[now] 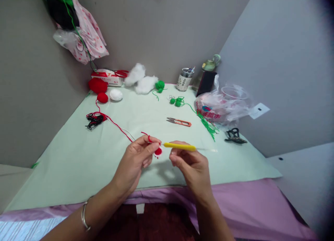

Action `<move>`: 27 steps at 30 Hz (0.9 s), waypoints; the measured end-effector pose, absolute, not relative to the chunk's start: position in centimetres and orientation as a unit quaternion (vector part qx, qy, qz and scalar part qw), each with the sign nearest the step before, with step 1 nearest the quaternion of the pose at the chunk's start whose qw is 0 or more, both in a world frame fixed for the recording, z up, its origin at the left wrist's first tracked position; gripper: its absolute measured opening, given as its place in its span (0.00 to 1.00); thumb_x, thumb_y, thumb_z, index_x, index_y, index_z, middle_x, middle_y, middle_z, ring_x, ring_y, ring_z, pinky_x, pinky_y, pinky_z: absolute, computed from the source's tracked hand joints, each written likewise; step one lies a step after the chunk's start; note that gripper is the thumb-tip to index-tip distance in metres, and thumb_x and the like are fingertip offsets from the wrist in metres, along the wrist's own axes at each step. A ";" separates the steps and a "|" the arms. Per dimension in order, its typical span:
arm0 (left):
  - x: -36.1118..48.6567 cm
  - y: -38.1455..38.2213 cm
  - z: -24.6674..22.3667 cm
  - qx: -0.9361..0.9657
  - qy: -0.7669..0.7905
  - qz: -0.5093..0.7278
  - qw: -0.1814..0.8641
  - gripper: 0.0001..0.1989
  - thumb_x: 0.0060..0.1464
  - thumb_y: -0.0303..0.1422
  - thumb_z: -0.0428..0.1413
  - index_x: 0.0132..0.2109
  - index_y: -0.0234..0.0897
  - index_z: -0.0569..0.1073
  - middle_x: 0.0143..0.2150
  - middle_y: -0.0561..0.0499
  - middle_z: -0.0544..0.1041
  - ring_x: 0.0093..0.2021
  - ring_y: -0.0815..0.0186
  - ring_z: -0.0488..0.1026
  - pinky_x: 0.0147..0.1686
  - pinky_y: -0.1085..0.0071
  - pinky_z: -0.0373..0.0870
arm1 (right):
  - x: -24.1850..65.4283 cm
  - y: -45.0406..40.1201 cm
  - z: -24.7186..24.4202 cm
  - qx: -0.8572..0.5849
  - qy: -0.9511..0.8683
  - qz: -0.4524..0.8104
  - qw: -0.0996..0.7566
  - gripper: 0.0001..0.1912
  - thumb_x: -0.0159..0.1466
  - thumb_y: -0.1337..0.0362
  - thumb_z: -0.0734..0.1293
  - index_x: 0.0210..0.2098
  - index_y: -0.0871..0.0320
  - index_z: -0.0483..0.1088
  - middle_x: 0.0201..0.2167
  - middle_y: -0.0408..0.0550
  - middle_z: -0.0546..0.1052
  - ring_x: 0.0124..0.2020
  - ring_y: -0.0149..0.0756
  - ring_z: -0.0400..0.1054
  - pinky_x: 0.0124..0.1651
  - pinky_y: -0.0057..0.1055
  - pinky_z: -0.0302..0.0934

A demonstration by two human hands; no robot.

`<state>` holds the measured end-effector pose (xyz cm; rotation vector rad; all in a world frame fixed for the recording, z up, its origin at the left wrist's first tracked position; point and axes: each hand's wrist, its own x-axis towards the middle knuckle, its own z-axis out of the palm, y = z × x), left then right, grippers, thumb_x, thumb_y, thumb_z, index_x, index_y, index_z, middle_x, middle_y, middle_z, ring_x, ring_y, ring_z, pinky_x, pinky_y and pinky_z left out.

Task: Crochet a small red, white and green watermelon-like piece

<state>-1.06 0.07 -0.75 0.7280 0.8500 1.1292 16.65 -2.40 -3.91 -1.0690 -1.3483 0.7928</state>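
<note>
The left hand (139, 154) pinches a small red piece (158, 151) between thumb and fingertips, and red yarn (121, 130) crosses its forefinger. The right hand (191, 162) has curled fingers closed on a yellow-handled hook (180, 146), whose front end points at the left fingertips; whether the thumb presses on it cannot be told.

The likeliest trouble is a slipped stitch, should the left pinch loosen or the hook pull away. The yarn could also snag, since it runs beside a thin white strand and past a black tangle (95, 121) beyond the left hand.

Counted out, there is one hook and one small piece. Beyond the left hand sit two red balls (102, 98), one white ball (116, 94) and, farther off, two tufts of fluff (146, 85). Beyond the right hand lies one pair of snips (180, 122); to its right is one black clip (235, 135).
</note>
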 end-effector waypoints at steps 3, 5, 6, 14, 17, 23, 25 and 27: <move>-1.7 0.7 -0.5 0.282 0.384 0.547 0.689 0.13 0.48 0.34 0.75 0.35 0.34 0.81 0.31 0.57 0.73 0.20 0.82 0.53 0.19 0.82 0.52 | 19.3 -0.8 -4.6 -0.547 -0.615 0.133 0.551 0.07 0.66 0.65 0.73 0.44 0.54 0.81 0.39 0.50 0.80 0.39 0.41 0.74 0.47 0.43 0.72; -1.8 0.7 -0.5 0.274 0.379 0.541 0.699 0.13 0.48 0.34 0.75 0.36 0.34 0.81 0.31 0.57 0.73 0.20 0.82 0.52 0.19 0.83 0.52 | 20.0 -0.3 -4.9 -0.581 -0.614 0.063 0.531 0.19 0.63 0.64 0.75 0.54 0.54 0.79 0.54 0.58 0.78 0.57 0.53 0.71 0.62 0.56 0.65; -1.7 0.5 -0.6 0.278 0.375 0.527 0.710 0.13 0.48 0.34 0.75 0.36 0.33 0.81 0.30 0.58 0.72 0.20 0.82 0.52 0.19 0.82 0.51 | 19.8 -0.4 -4.9 -0.570 -0.624 0.084 0.528 0.25 0.62 0.63 0.77 0.58 0.53 0.77 0.57 0.59 0.77 0.60 0.53 0.70 0.65 0.57 0.64; -0.2 -0.8 -1.3 0.355 0.371 0.459 0.725 0.13 0.51 0.38 0.73 0.38 0.35 0.82 0.27 0.57 0.72 0.21 0.78 0.53 0.21 0.78 0.49 | 15.0 -3.4 -3.7 -0.437 -0.588 0.302 0.611 0.09 0.73 0.63 0.68 0.45 0.51 0.82 0.35 0.45 0.79 0.35 0.34 0.75 0.39 0.32 0.70; -0.3 -0.8 -1.2 0.371 0.381 0.457 0.713 0.18 0.50 0.38 0.74 0.46 0.38 0.83 0.29 0.57 0.72 0.21 0.77 0.53 0.21 0.76 0.47 | 14.9 -3.5 -3.6 -0.421 -0.558 0.319 0.641 0.09 0.74 0.64 0.67 0.47 0.51 0.81 0.35 0.44 0.78 0.33 0.32 0.75 0.37 0.31 0.71; -0.2 -1.2 -1.4 0.390 0.382 0.481 0.686 0.27 0.51 0.36 0.74 0.58 0.40 0.81 0.31 0.57 0.74 0.25 0.74 0.61 0.27 0.76 0.59 | 14.8 -3.8 -4.4 -0.445 -0.645 0.140 0.605 0.13 0.71 0.71 0.69 0.48 0.48 0.81 0.37 0.46 0.80 0.38 0.36 0.76 0.40 0.34 0.72; -0.1 -1.3 -1.5 0.355 0.370 0.467 0.720 0.30 0.51 0.37 0.74 0.60 0.39 0.80 0.29 0.58 0.72 0.22 0.76 0.55 0.23 0.77 0.53 | 14.5 -4.1 -5.1 -0.448 -0.688 0.024 0.571 0.20 0.69 0.73 0.71 0.55 0.45 0.80 0.43 0.49 0.82 0.43 0.40 0.77 0.44 0.37 0.74; -0.1 -1.2 -1.5 0.309 0.348 0.431 0.773 0.29 0.51 0.37 0.74 0.59 0.36 0.81 0.26 0.60 0.67 0.21 0.78 0.48 0.20 0.78 0.47 | 14.3 -4.2 -5.5 -0.429 -0.690 -0.018 0.582 0.23 0.69 0.73 0.71 0.58 0.44 0.79 0.46 0.51 0.82 0.45 0.42 0.78 0.43 0.38 0.74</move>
